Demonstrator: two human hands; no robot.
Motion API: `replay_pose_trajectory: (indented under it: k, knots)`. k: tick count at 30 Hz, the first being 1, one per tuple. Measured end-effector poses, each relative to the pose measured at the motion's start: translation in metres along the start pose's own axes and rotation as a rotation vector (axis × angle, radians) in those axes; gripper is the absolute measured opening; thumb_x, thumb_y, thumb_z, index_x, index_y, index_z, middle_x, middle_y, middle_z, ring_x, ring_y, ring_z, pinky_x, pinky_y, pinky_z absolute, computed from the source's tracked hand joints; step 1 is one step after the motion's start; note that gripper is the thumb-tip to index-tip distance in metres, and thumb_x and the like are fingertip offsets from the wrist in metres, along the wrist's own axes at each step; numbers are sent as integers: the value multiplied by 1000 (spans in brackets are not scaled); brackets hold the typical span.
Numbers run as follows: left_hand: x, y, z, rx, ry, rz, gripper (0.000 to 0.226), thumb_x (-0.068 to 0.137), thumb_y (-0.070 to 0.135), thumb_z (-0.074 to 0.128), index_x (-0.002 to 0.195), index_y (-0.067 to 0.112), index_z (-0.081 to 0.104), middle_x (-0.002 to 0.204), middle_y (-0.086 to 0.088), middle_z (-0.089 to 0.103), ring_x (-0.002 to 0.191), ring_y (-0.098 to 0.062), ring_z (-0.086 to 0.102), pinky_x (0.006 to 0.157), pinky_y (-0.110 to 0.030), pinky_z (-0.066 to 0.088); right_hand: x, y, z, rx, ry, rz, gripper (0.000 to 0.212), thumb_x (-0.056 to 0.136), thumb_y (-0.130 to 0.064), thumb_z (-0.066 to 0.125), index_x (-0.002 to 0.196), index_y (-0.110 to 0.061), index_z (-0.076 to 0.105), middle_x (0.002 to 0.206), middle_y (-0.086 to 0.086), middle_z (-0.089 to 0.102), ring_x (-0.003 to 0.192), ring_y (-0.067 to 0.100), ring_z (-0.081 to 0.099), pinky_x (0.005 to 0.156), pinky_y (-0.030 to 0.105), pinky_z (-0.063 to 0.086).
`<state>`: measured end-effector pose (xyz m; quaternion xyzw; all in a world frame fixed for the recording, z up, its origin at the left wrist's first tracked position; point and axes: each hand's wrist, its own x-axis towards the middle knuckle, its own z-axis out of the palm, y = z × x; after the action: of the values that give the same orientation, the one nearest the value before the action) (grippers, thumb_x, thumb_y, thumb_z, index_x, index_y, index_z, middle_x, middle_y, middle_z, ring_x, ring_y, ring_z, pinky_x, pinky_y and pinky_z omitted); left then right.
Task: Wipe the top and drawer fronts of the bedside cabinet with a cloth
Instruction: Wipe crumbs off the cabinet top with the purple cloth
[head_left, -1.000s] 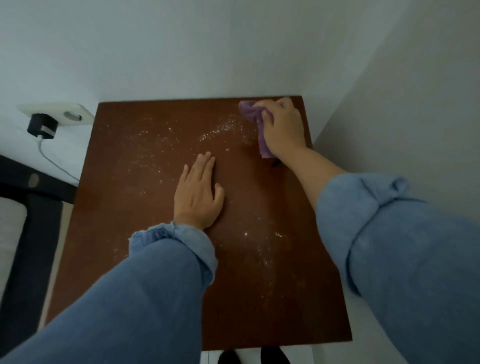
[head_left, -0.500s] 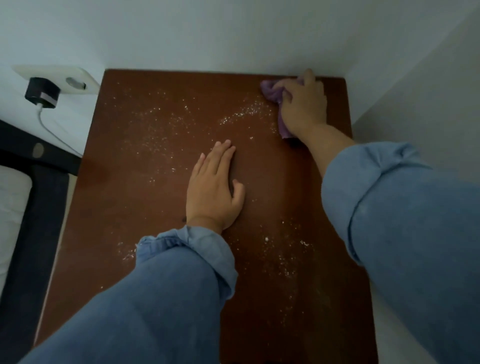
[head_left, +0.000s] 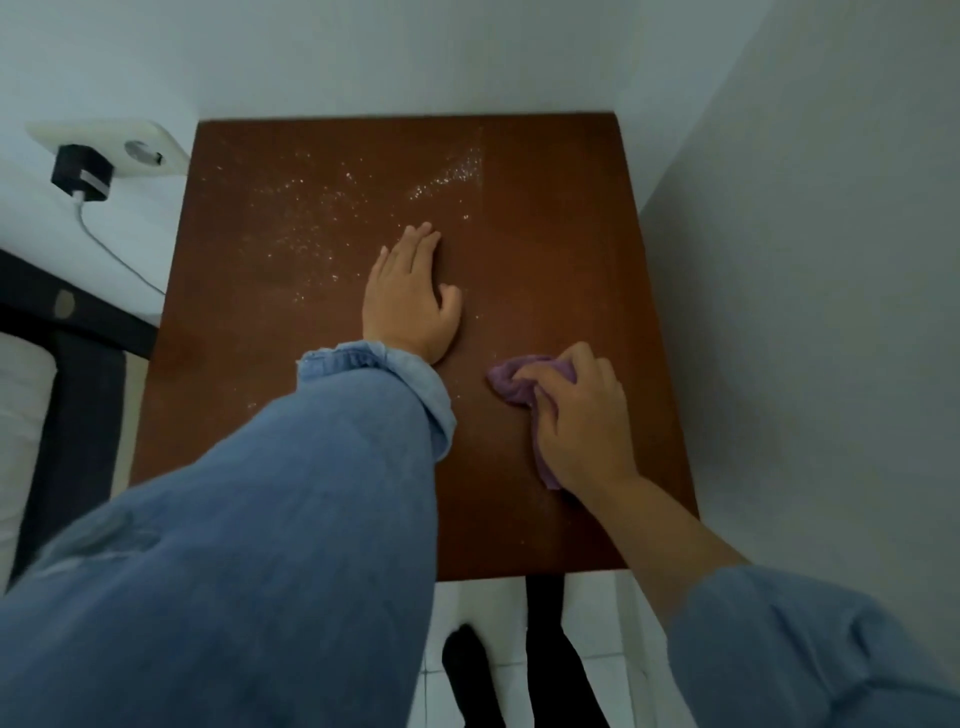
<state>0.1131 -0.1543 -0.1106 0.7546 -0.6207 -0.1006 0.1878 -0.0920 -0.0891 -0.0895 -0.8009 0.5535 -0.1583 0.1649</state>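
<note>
The dark reddish-brown wooden top surface (head_left: 561, 249) of the bedside cabinet stands in a corner between two pale walls. The left hand (head_left: 410, 299) lies flat on the middle of the surface, palm down, fingers straight and close together, thumb spread to the side. The right hand (head_left: 579, 423) sits nearer the front right part of the surface, fingers curled over a crumpled purple cloth (head_left: 511, 382), pressing it against the wood; the cloth shows beyond the fingertips and again below the palm. White powdery specks (head_left: 332, 208) are scattered over the rear left and centre of the surface, with a denser streak towards the rear centre. The strip along the right side shows few specks. Both forearms wear rolled blue denim sleeves (head_left: 374, 379). A black charger (head_left: 83, 171) is plugged into a white wall socket (head_left: 150, 148) left of the cabinet, its white cable (head_left: 111, 249) trailing downward.
</note>
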Motion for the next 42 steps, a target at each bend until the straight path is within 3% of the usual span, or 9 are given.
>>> replay_pose_trajectory:
  k: [2,5,8,11,16,19,24,28,42]
  knots:
    - [1,1,-3,-24,-40,-7,65,83,32,35,145,12,36,155,-3,31,145,-19,22,120,-35,7,-4,-9,-10,-19,-120,41,25,91,-20,43,100,-24,66,96,2,46,81,26,48,67,40,46]
    - [1,-4,-14,-7,-116,14,63,88,31,32,148,11,30,157,-4,26,147,-18,16,120,-39,3,26,-31,-46,9,-569,205,25,96,-21,44,99,-30,67,97,-1,49,90,25,56,72,33,45]
    - [-9,-19,-27,76,-64,-16,66,87,32,30,150,12,26,157,-3,25,147,-17,16,121,-38,3,86,-46,-73,132,-811,307,24,95,-13,47,100,-20,70,87,-5,61,73,12,57,62,22,44]
    - [-17,-31,-29,101,-60,-18,67,87,34,30,150,13,25,158,-3,23,147,-16,16,121,-36,4,153,-50,-63,346,-630,329,25,92,-7,49,101,-14,71,107,1,69,98,18,65,93,33,51]
    - [-16,-36,-22,51,-8,-3,63,87,28,37,148,14,30,157,-1,27,146,-15,20,118,-28,2,256,-42,-18,359,-177,201,38,87,-21,38,105,-26,70,114,-3,67,103,13,63,97,28,47]
    - [-17,-37,-20,19,15,-26,62,87,27,39,148,15,33,156,2,30,145,-12,21,120,-28,4,297,-38,10,252,-123,111,44,90,-23,36,125,-27,61,132,7,52,121,25,52,108,32,37]
    - [-15,-39,-20,-2,16,-27,66,83,32,33,146,15,36,155,2,31,144,-12,23,120,-30,8,323,-26,41,-16,35,91,35,97,-21,38,120,-26,64,133,8,46,123,33,42,101,42,38]
    - [-14,-40,-20,-9,26,-26,65,83,31,34,146,14,37,154,1,32,144,-12,23,120,-30,8,308,-26,44,23,10,74,32,94,-22,39,110,-26,66,132,10,46,119,35,45,99,42,41]
    - [-12,-42,-18,5,5,-28,63,85,27,40,147,14,34,156,-1,30,146,-16,21,118,-30,4,54,-48,31,29,-27,-20,28,87,-14,45,103,-21,66,100,7,52,82,30,48,69,43,44]
